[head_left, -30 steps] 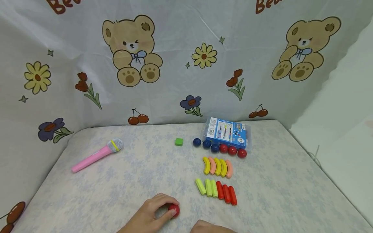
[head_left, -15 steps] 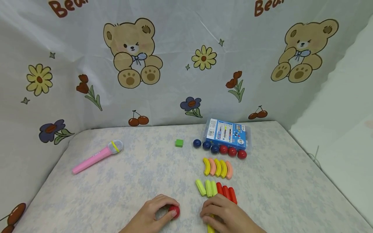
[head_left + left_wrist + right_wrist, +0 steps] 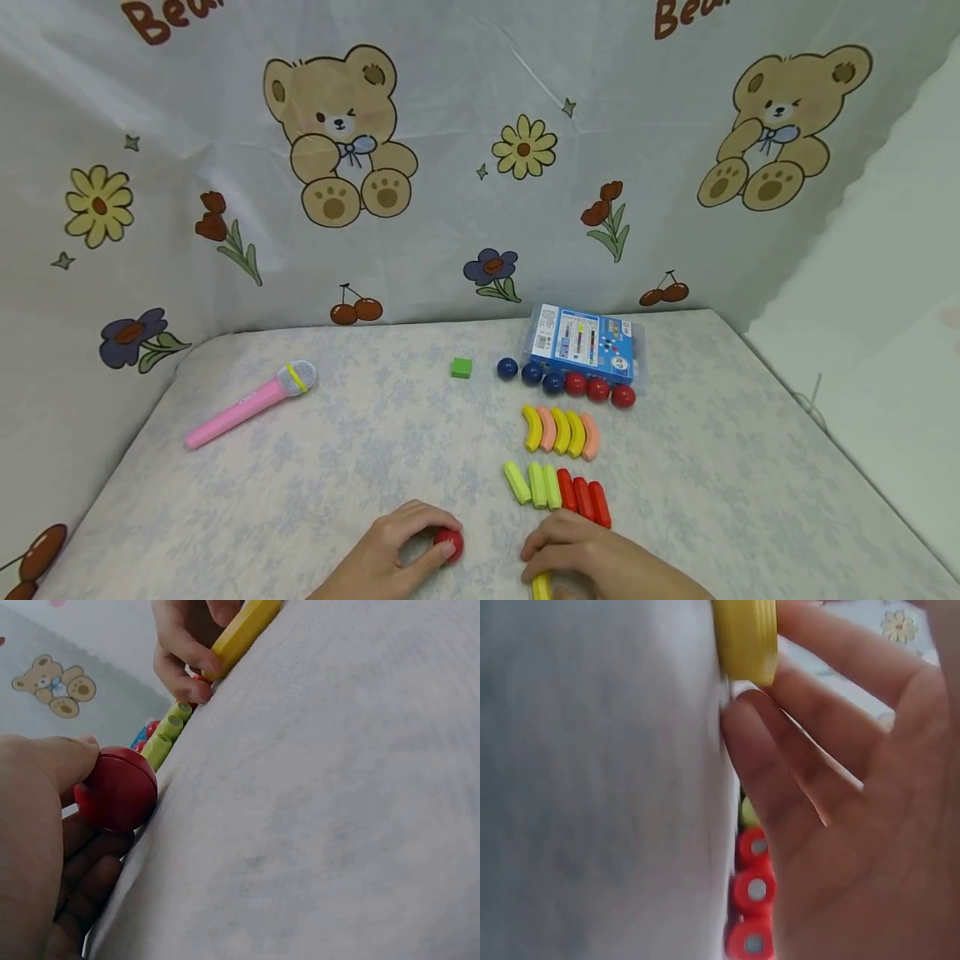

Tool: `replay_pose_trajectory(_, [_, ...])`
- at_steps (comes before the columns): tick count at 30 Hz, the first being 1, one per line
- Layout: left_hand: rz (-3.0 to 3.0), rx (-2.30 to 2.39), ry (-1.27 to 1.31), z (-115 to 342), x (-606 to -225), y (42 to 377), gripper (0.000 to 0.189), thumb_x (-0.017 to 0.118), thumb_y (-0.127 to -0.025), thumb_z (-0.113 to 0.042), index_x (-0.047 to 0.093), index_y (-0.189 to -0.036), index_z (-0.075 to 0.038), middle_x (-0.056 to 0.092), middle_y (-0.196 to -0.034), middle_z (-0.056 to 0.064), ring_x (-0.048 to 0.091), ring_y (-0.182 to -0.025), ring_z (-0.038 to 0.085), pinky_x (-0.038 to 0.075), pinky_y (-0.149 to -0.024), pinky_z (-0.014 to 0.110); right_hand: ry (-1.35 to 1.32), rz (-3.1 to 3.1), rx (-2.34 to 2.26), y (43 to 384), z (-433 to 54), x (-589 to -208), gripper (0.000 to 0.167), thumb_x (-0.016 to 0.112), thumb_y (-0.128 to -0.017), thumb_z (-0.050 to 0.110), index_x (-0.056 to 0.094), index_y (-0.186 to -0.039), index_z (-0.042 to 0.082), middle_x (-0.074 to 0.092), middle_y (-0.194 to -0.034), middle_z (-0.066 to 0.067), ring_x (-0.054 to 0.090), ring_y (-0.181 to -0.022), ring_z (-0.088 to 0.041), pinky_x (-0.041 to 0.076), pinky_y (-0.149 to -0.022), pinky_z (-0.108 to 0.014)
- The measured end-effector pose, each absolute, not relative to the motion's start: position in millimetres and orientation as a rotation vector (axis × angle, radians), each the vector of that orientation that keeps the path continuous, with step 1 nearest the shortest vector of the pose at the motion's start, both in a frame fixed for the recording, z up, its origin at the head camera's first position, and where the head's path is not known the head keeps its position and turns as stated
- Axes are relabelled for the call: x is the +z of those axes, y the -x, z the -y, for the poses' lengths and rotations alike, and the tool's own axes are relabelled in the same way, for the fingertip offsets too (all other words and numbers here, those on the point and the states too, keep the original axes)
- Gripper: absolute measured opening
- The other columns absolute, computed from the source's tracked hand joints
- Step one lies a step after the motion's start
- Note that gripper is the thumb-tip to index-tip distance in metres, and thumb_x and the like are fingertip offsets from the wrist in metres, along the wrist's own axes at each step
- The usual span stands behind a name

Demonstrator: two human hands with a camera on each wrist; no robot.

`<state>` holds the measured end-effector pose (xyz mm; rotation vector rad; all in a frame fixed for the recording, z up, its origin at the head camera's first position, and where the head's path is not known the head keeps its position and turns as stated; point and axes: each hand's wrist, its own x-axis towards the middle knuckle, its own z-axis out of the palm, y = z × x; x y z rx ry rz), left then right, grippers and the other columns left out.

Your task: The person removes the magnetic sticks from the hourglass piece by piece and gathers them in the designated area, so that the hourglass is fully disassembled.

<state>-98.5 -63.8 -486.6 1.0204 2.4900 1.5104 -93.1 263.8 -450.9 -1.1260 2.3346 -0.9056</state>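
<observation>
On the table, my left hand (image 3: pixel 390 550) holds a glossy red ball (image 3: pixel 450 544) between thumb and fingers. The left wrist view shows a seam round that ball (image 3: pixel 116 791). To its right, my right hand (image 3: pixel 592 554) has its thumb and fingers about a straight yellow rod (image 3: pixel 542 586) near the table's front. In the left wrist view a fingertip touches the end of the yellow rod (image 3: pixel 244 634). The right wrist view shows its ridged side, while the thumb is out of sight there. Just beyond the right hand lie light green rods (image 3: pixel 537 485) and red rods (image 3: pixel 583 496) in a row.
Further back lie yellow and pink curved pieces (image 3: pixel 561 431), a row of dark blue and red balls (image 3: pixel 553 383), and a blue-labelled plastic box (image 3: pixel 583 342). A small green block (image 3: pixel 461 367) is left of them. At far left lies a pink toy microphone (image 3: pixel 251 405).
My right hand has come up from the bottom edge to the front of the row of rods, with the yellow rod now visible under it. My left hand and the red ball stay put.
</observation>
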Motion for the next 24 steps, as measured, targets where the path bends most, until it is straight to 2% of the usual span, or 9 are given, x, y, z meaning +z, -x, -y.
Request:
replay_pose_trajectory(3, [-2.495,1.520,-1.046,64,-487,99,0.017,0.063,-0.105,-0.027,0.069,-0.120,-0.026,0.068,-0.113,-0.017,0.064,-0.104,0.003,0.056,-0.090,0.027,1.104,-2.311,-0.928,93,-267,-451,0.024,0.064,-0.103,0.029,0.070,-0.126,0.031,0.061,-0.127,0.013,0.052,-0.114,-0.004,0.055,-0.088,-0.020])
replay_pose_trajectory(8, [-2.502,1.534,-1.092,64,-489,99,0.017,0.063,-0.104,-0.024,0.069,-0.120,-0.025,0.068,-0.113,-0.017,0.064,-0.103,0.004,0.056,-0.089,0.027,0.941,-2.337,-0.951,94,-263,-448,0.023,0.070,-0.098,0.045,0.070,-0.117,0.033,0.063,-0.111,0.019,0.055,-0.101,0.001,0.055,-0.086,-0.018])
replay_pose_trajectory(11, [-2.496,1.534,-1.086,65,-489,99,0.018,0.063,-0.104,-0.024,0.069,-0.121,-0.025,0.068,-0.113,-0.017,0.064,-0.103,0.004,0.056,-0.090,0.027,0.771,-2.371,-0.940,93,-260,-444,0.021,0.075,-0.094,0.044,0.069,-0.111,0.033,0.062,-0.102,0.020,0.055,-0.091,0.002,0.054,-0.083,-0.018])
replay_pose_trajectory(14, [-2.490,1.533,-1.077,65,-489,99,0.018,0.063,-0.105,-0.025,0.069,-0.121,-0.026,0.068,-0.113,-0.016,0.064,-0.103,0.004,0.056,-0.090,0.027,0.682,-2.407,-0.941,93,-260,-442,0.021,0.077,-0.093,0.041,0.068,-0.109,0.032,0.060,-0.100,0.019,0.055,-0.087,0.001,0.054,-0.082,-0.018])
replay_pose_trajectory(20, [-2.483,1.529,-1.070,64,-487,99,0.017,0.062,-0.105,-0.027,0.068,-0.121,-0.027,0.068,-0.113,-0.016,0.064,-0.103,0.004,0.056,-0.090,0.027,0.692,-2.671,-0.996,92,-261,-439,0.032,0.067,-0.099,0.046,0.064,-0.127,0.029,0.064,-0.115,0.020,0.057,-0.095,0.001,0.056,-0.083,-0.021])
replay_pose_trajectory(22, [-2.478,1.530,-1.062,64,-487,99,0.017,0.062,-0.105,-0.027,0.068,-0.121,-0.027,0.068,-0.113,-0.016,0.064,-0.103,0.004,0.056,-0.090,0.027,0.699,-2.780,-1.030,91,-261,-439,0.033,0.065,-0.102,0.042,0.063,-0.130,0.026,0.064,-0.115,0.019,0.056,-0.092,0.002,0.055,-0.078,-0.020])
replay_pose_trajectory(24, [-2.477,1.529,-1.060,64,-487,99,0.017,0.062,-0.105,-0.027,0.068,-0.121,-0.027,0.068,-0.113,-0.016,0.064,-0.103,0.004,0.056,-0.090,0.027,0.725,-2.861,-1.058,90,-261,-440,0.027,0.064,-0.103,0.035,0.063,-0.128,0.023,0.062,-0.108,0.018,0.055,-0.086,0.002,0.053,-0.072,-0.019])
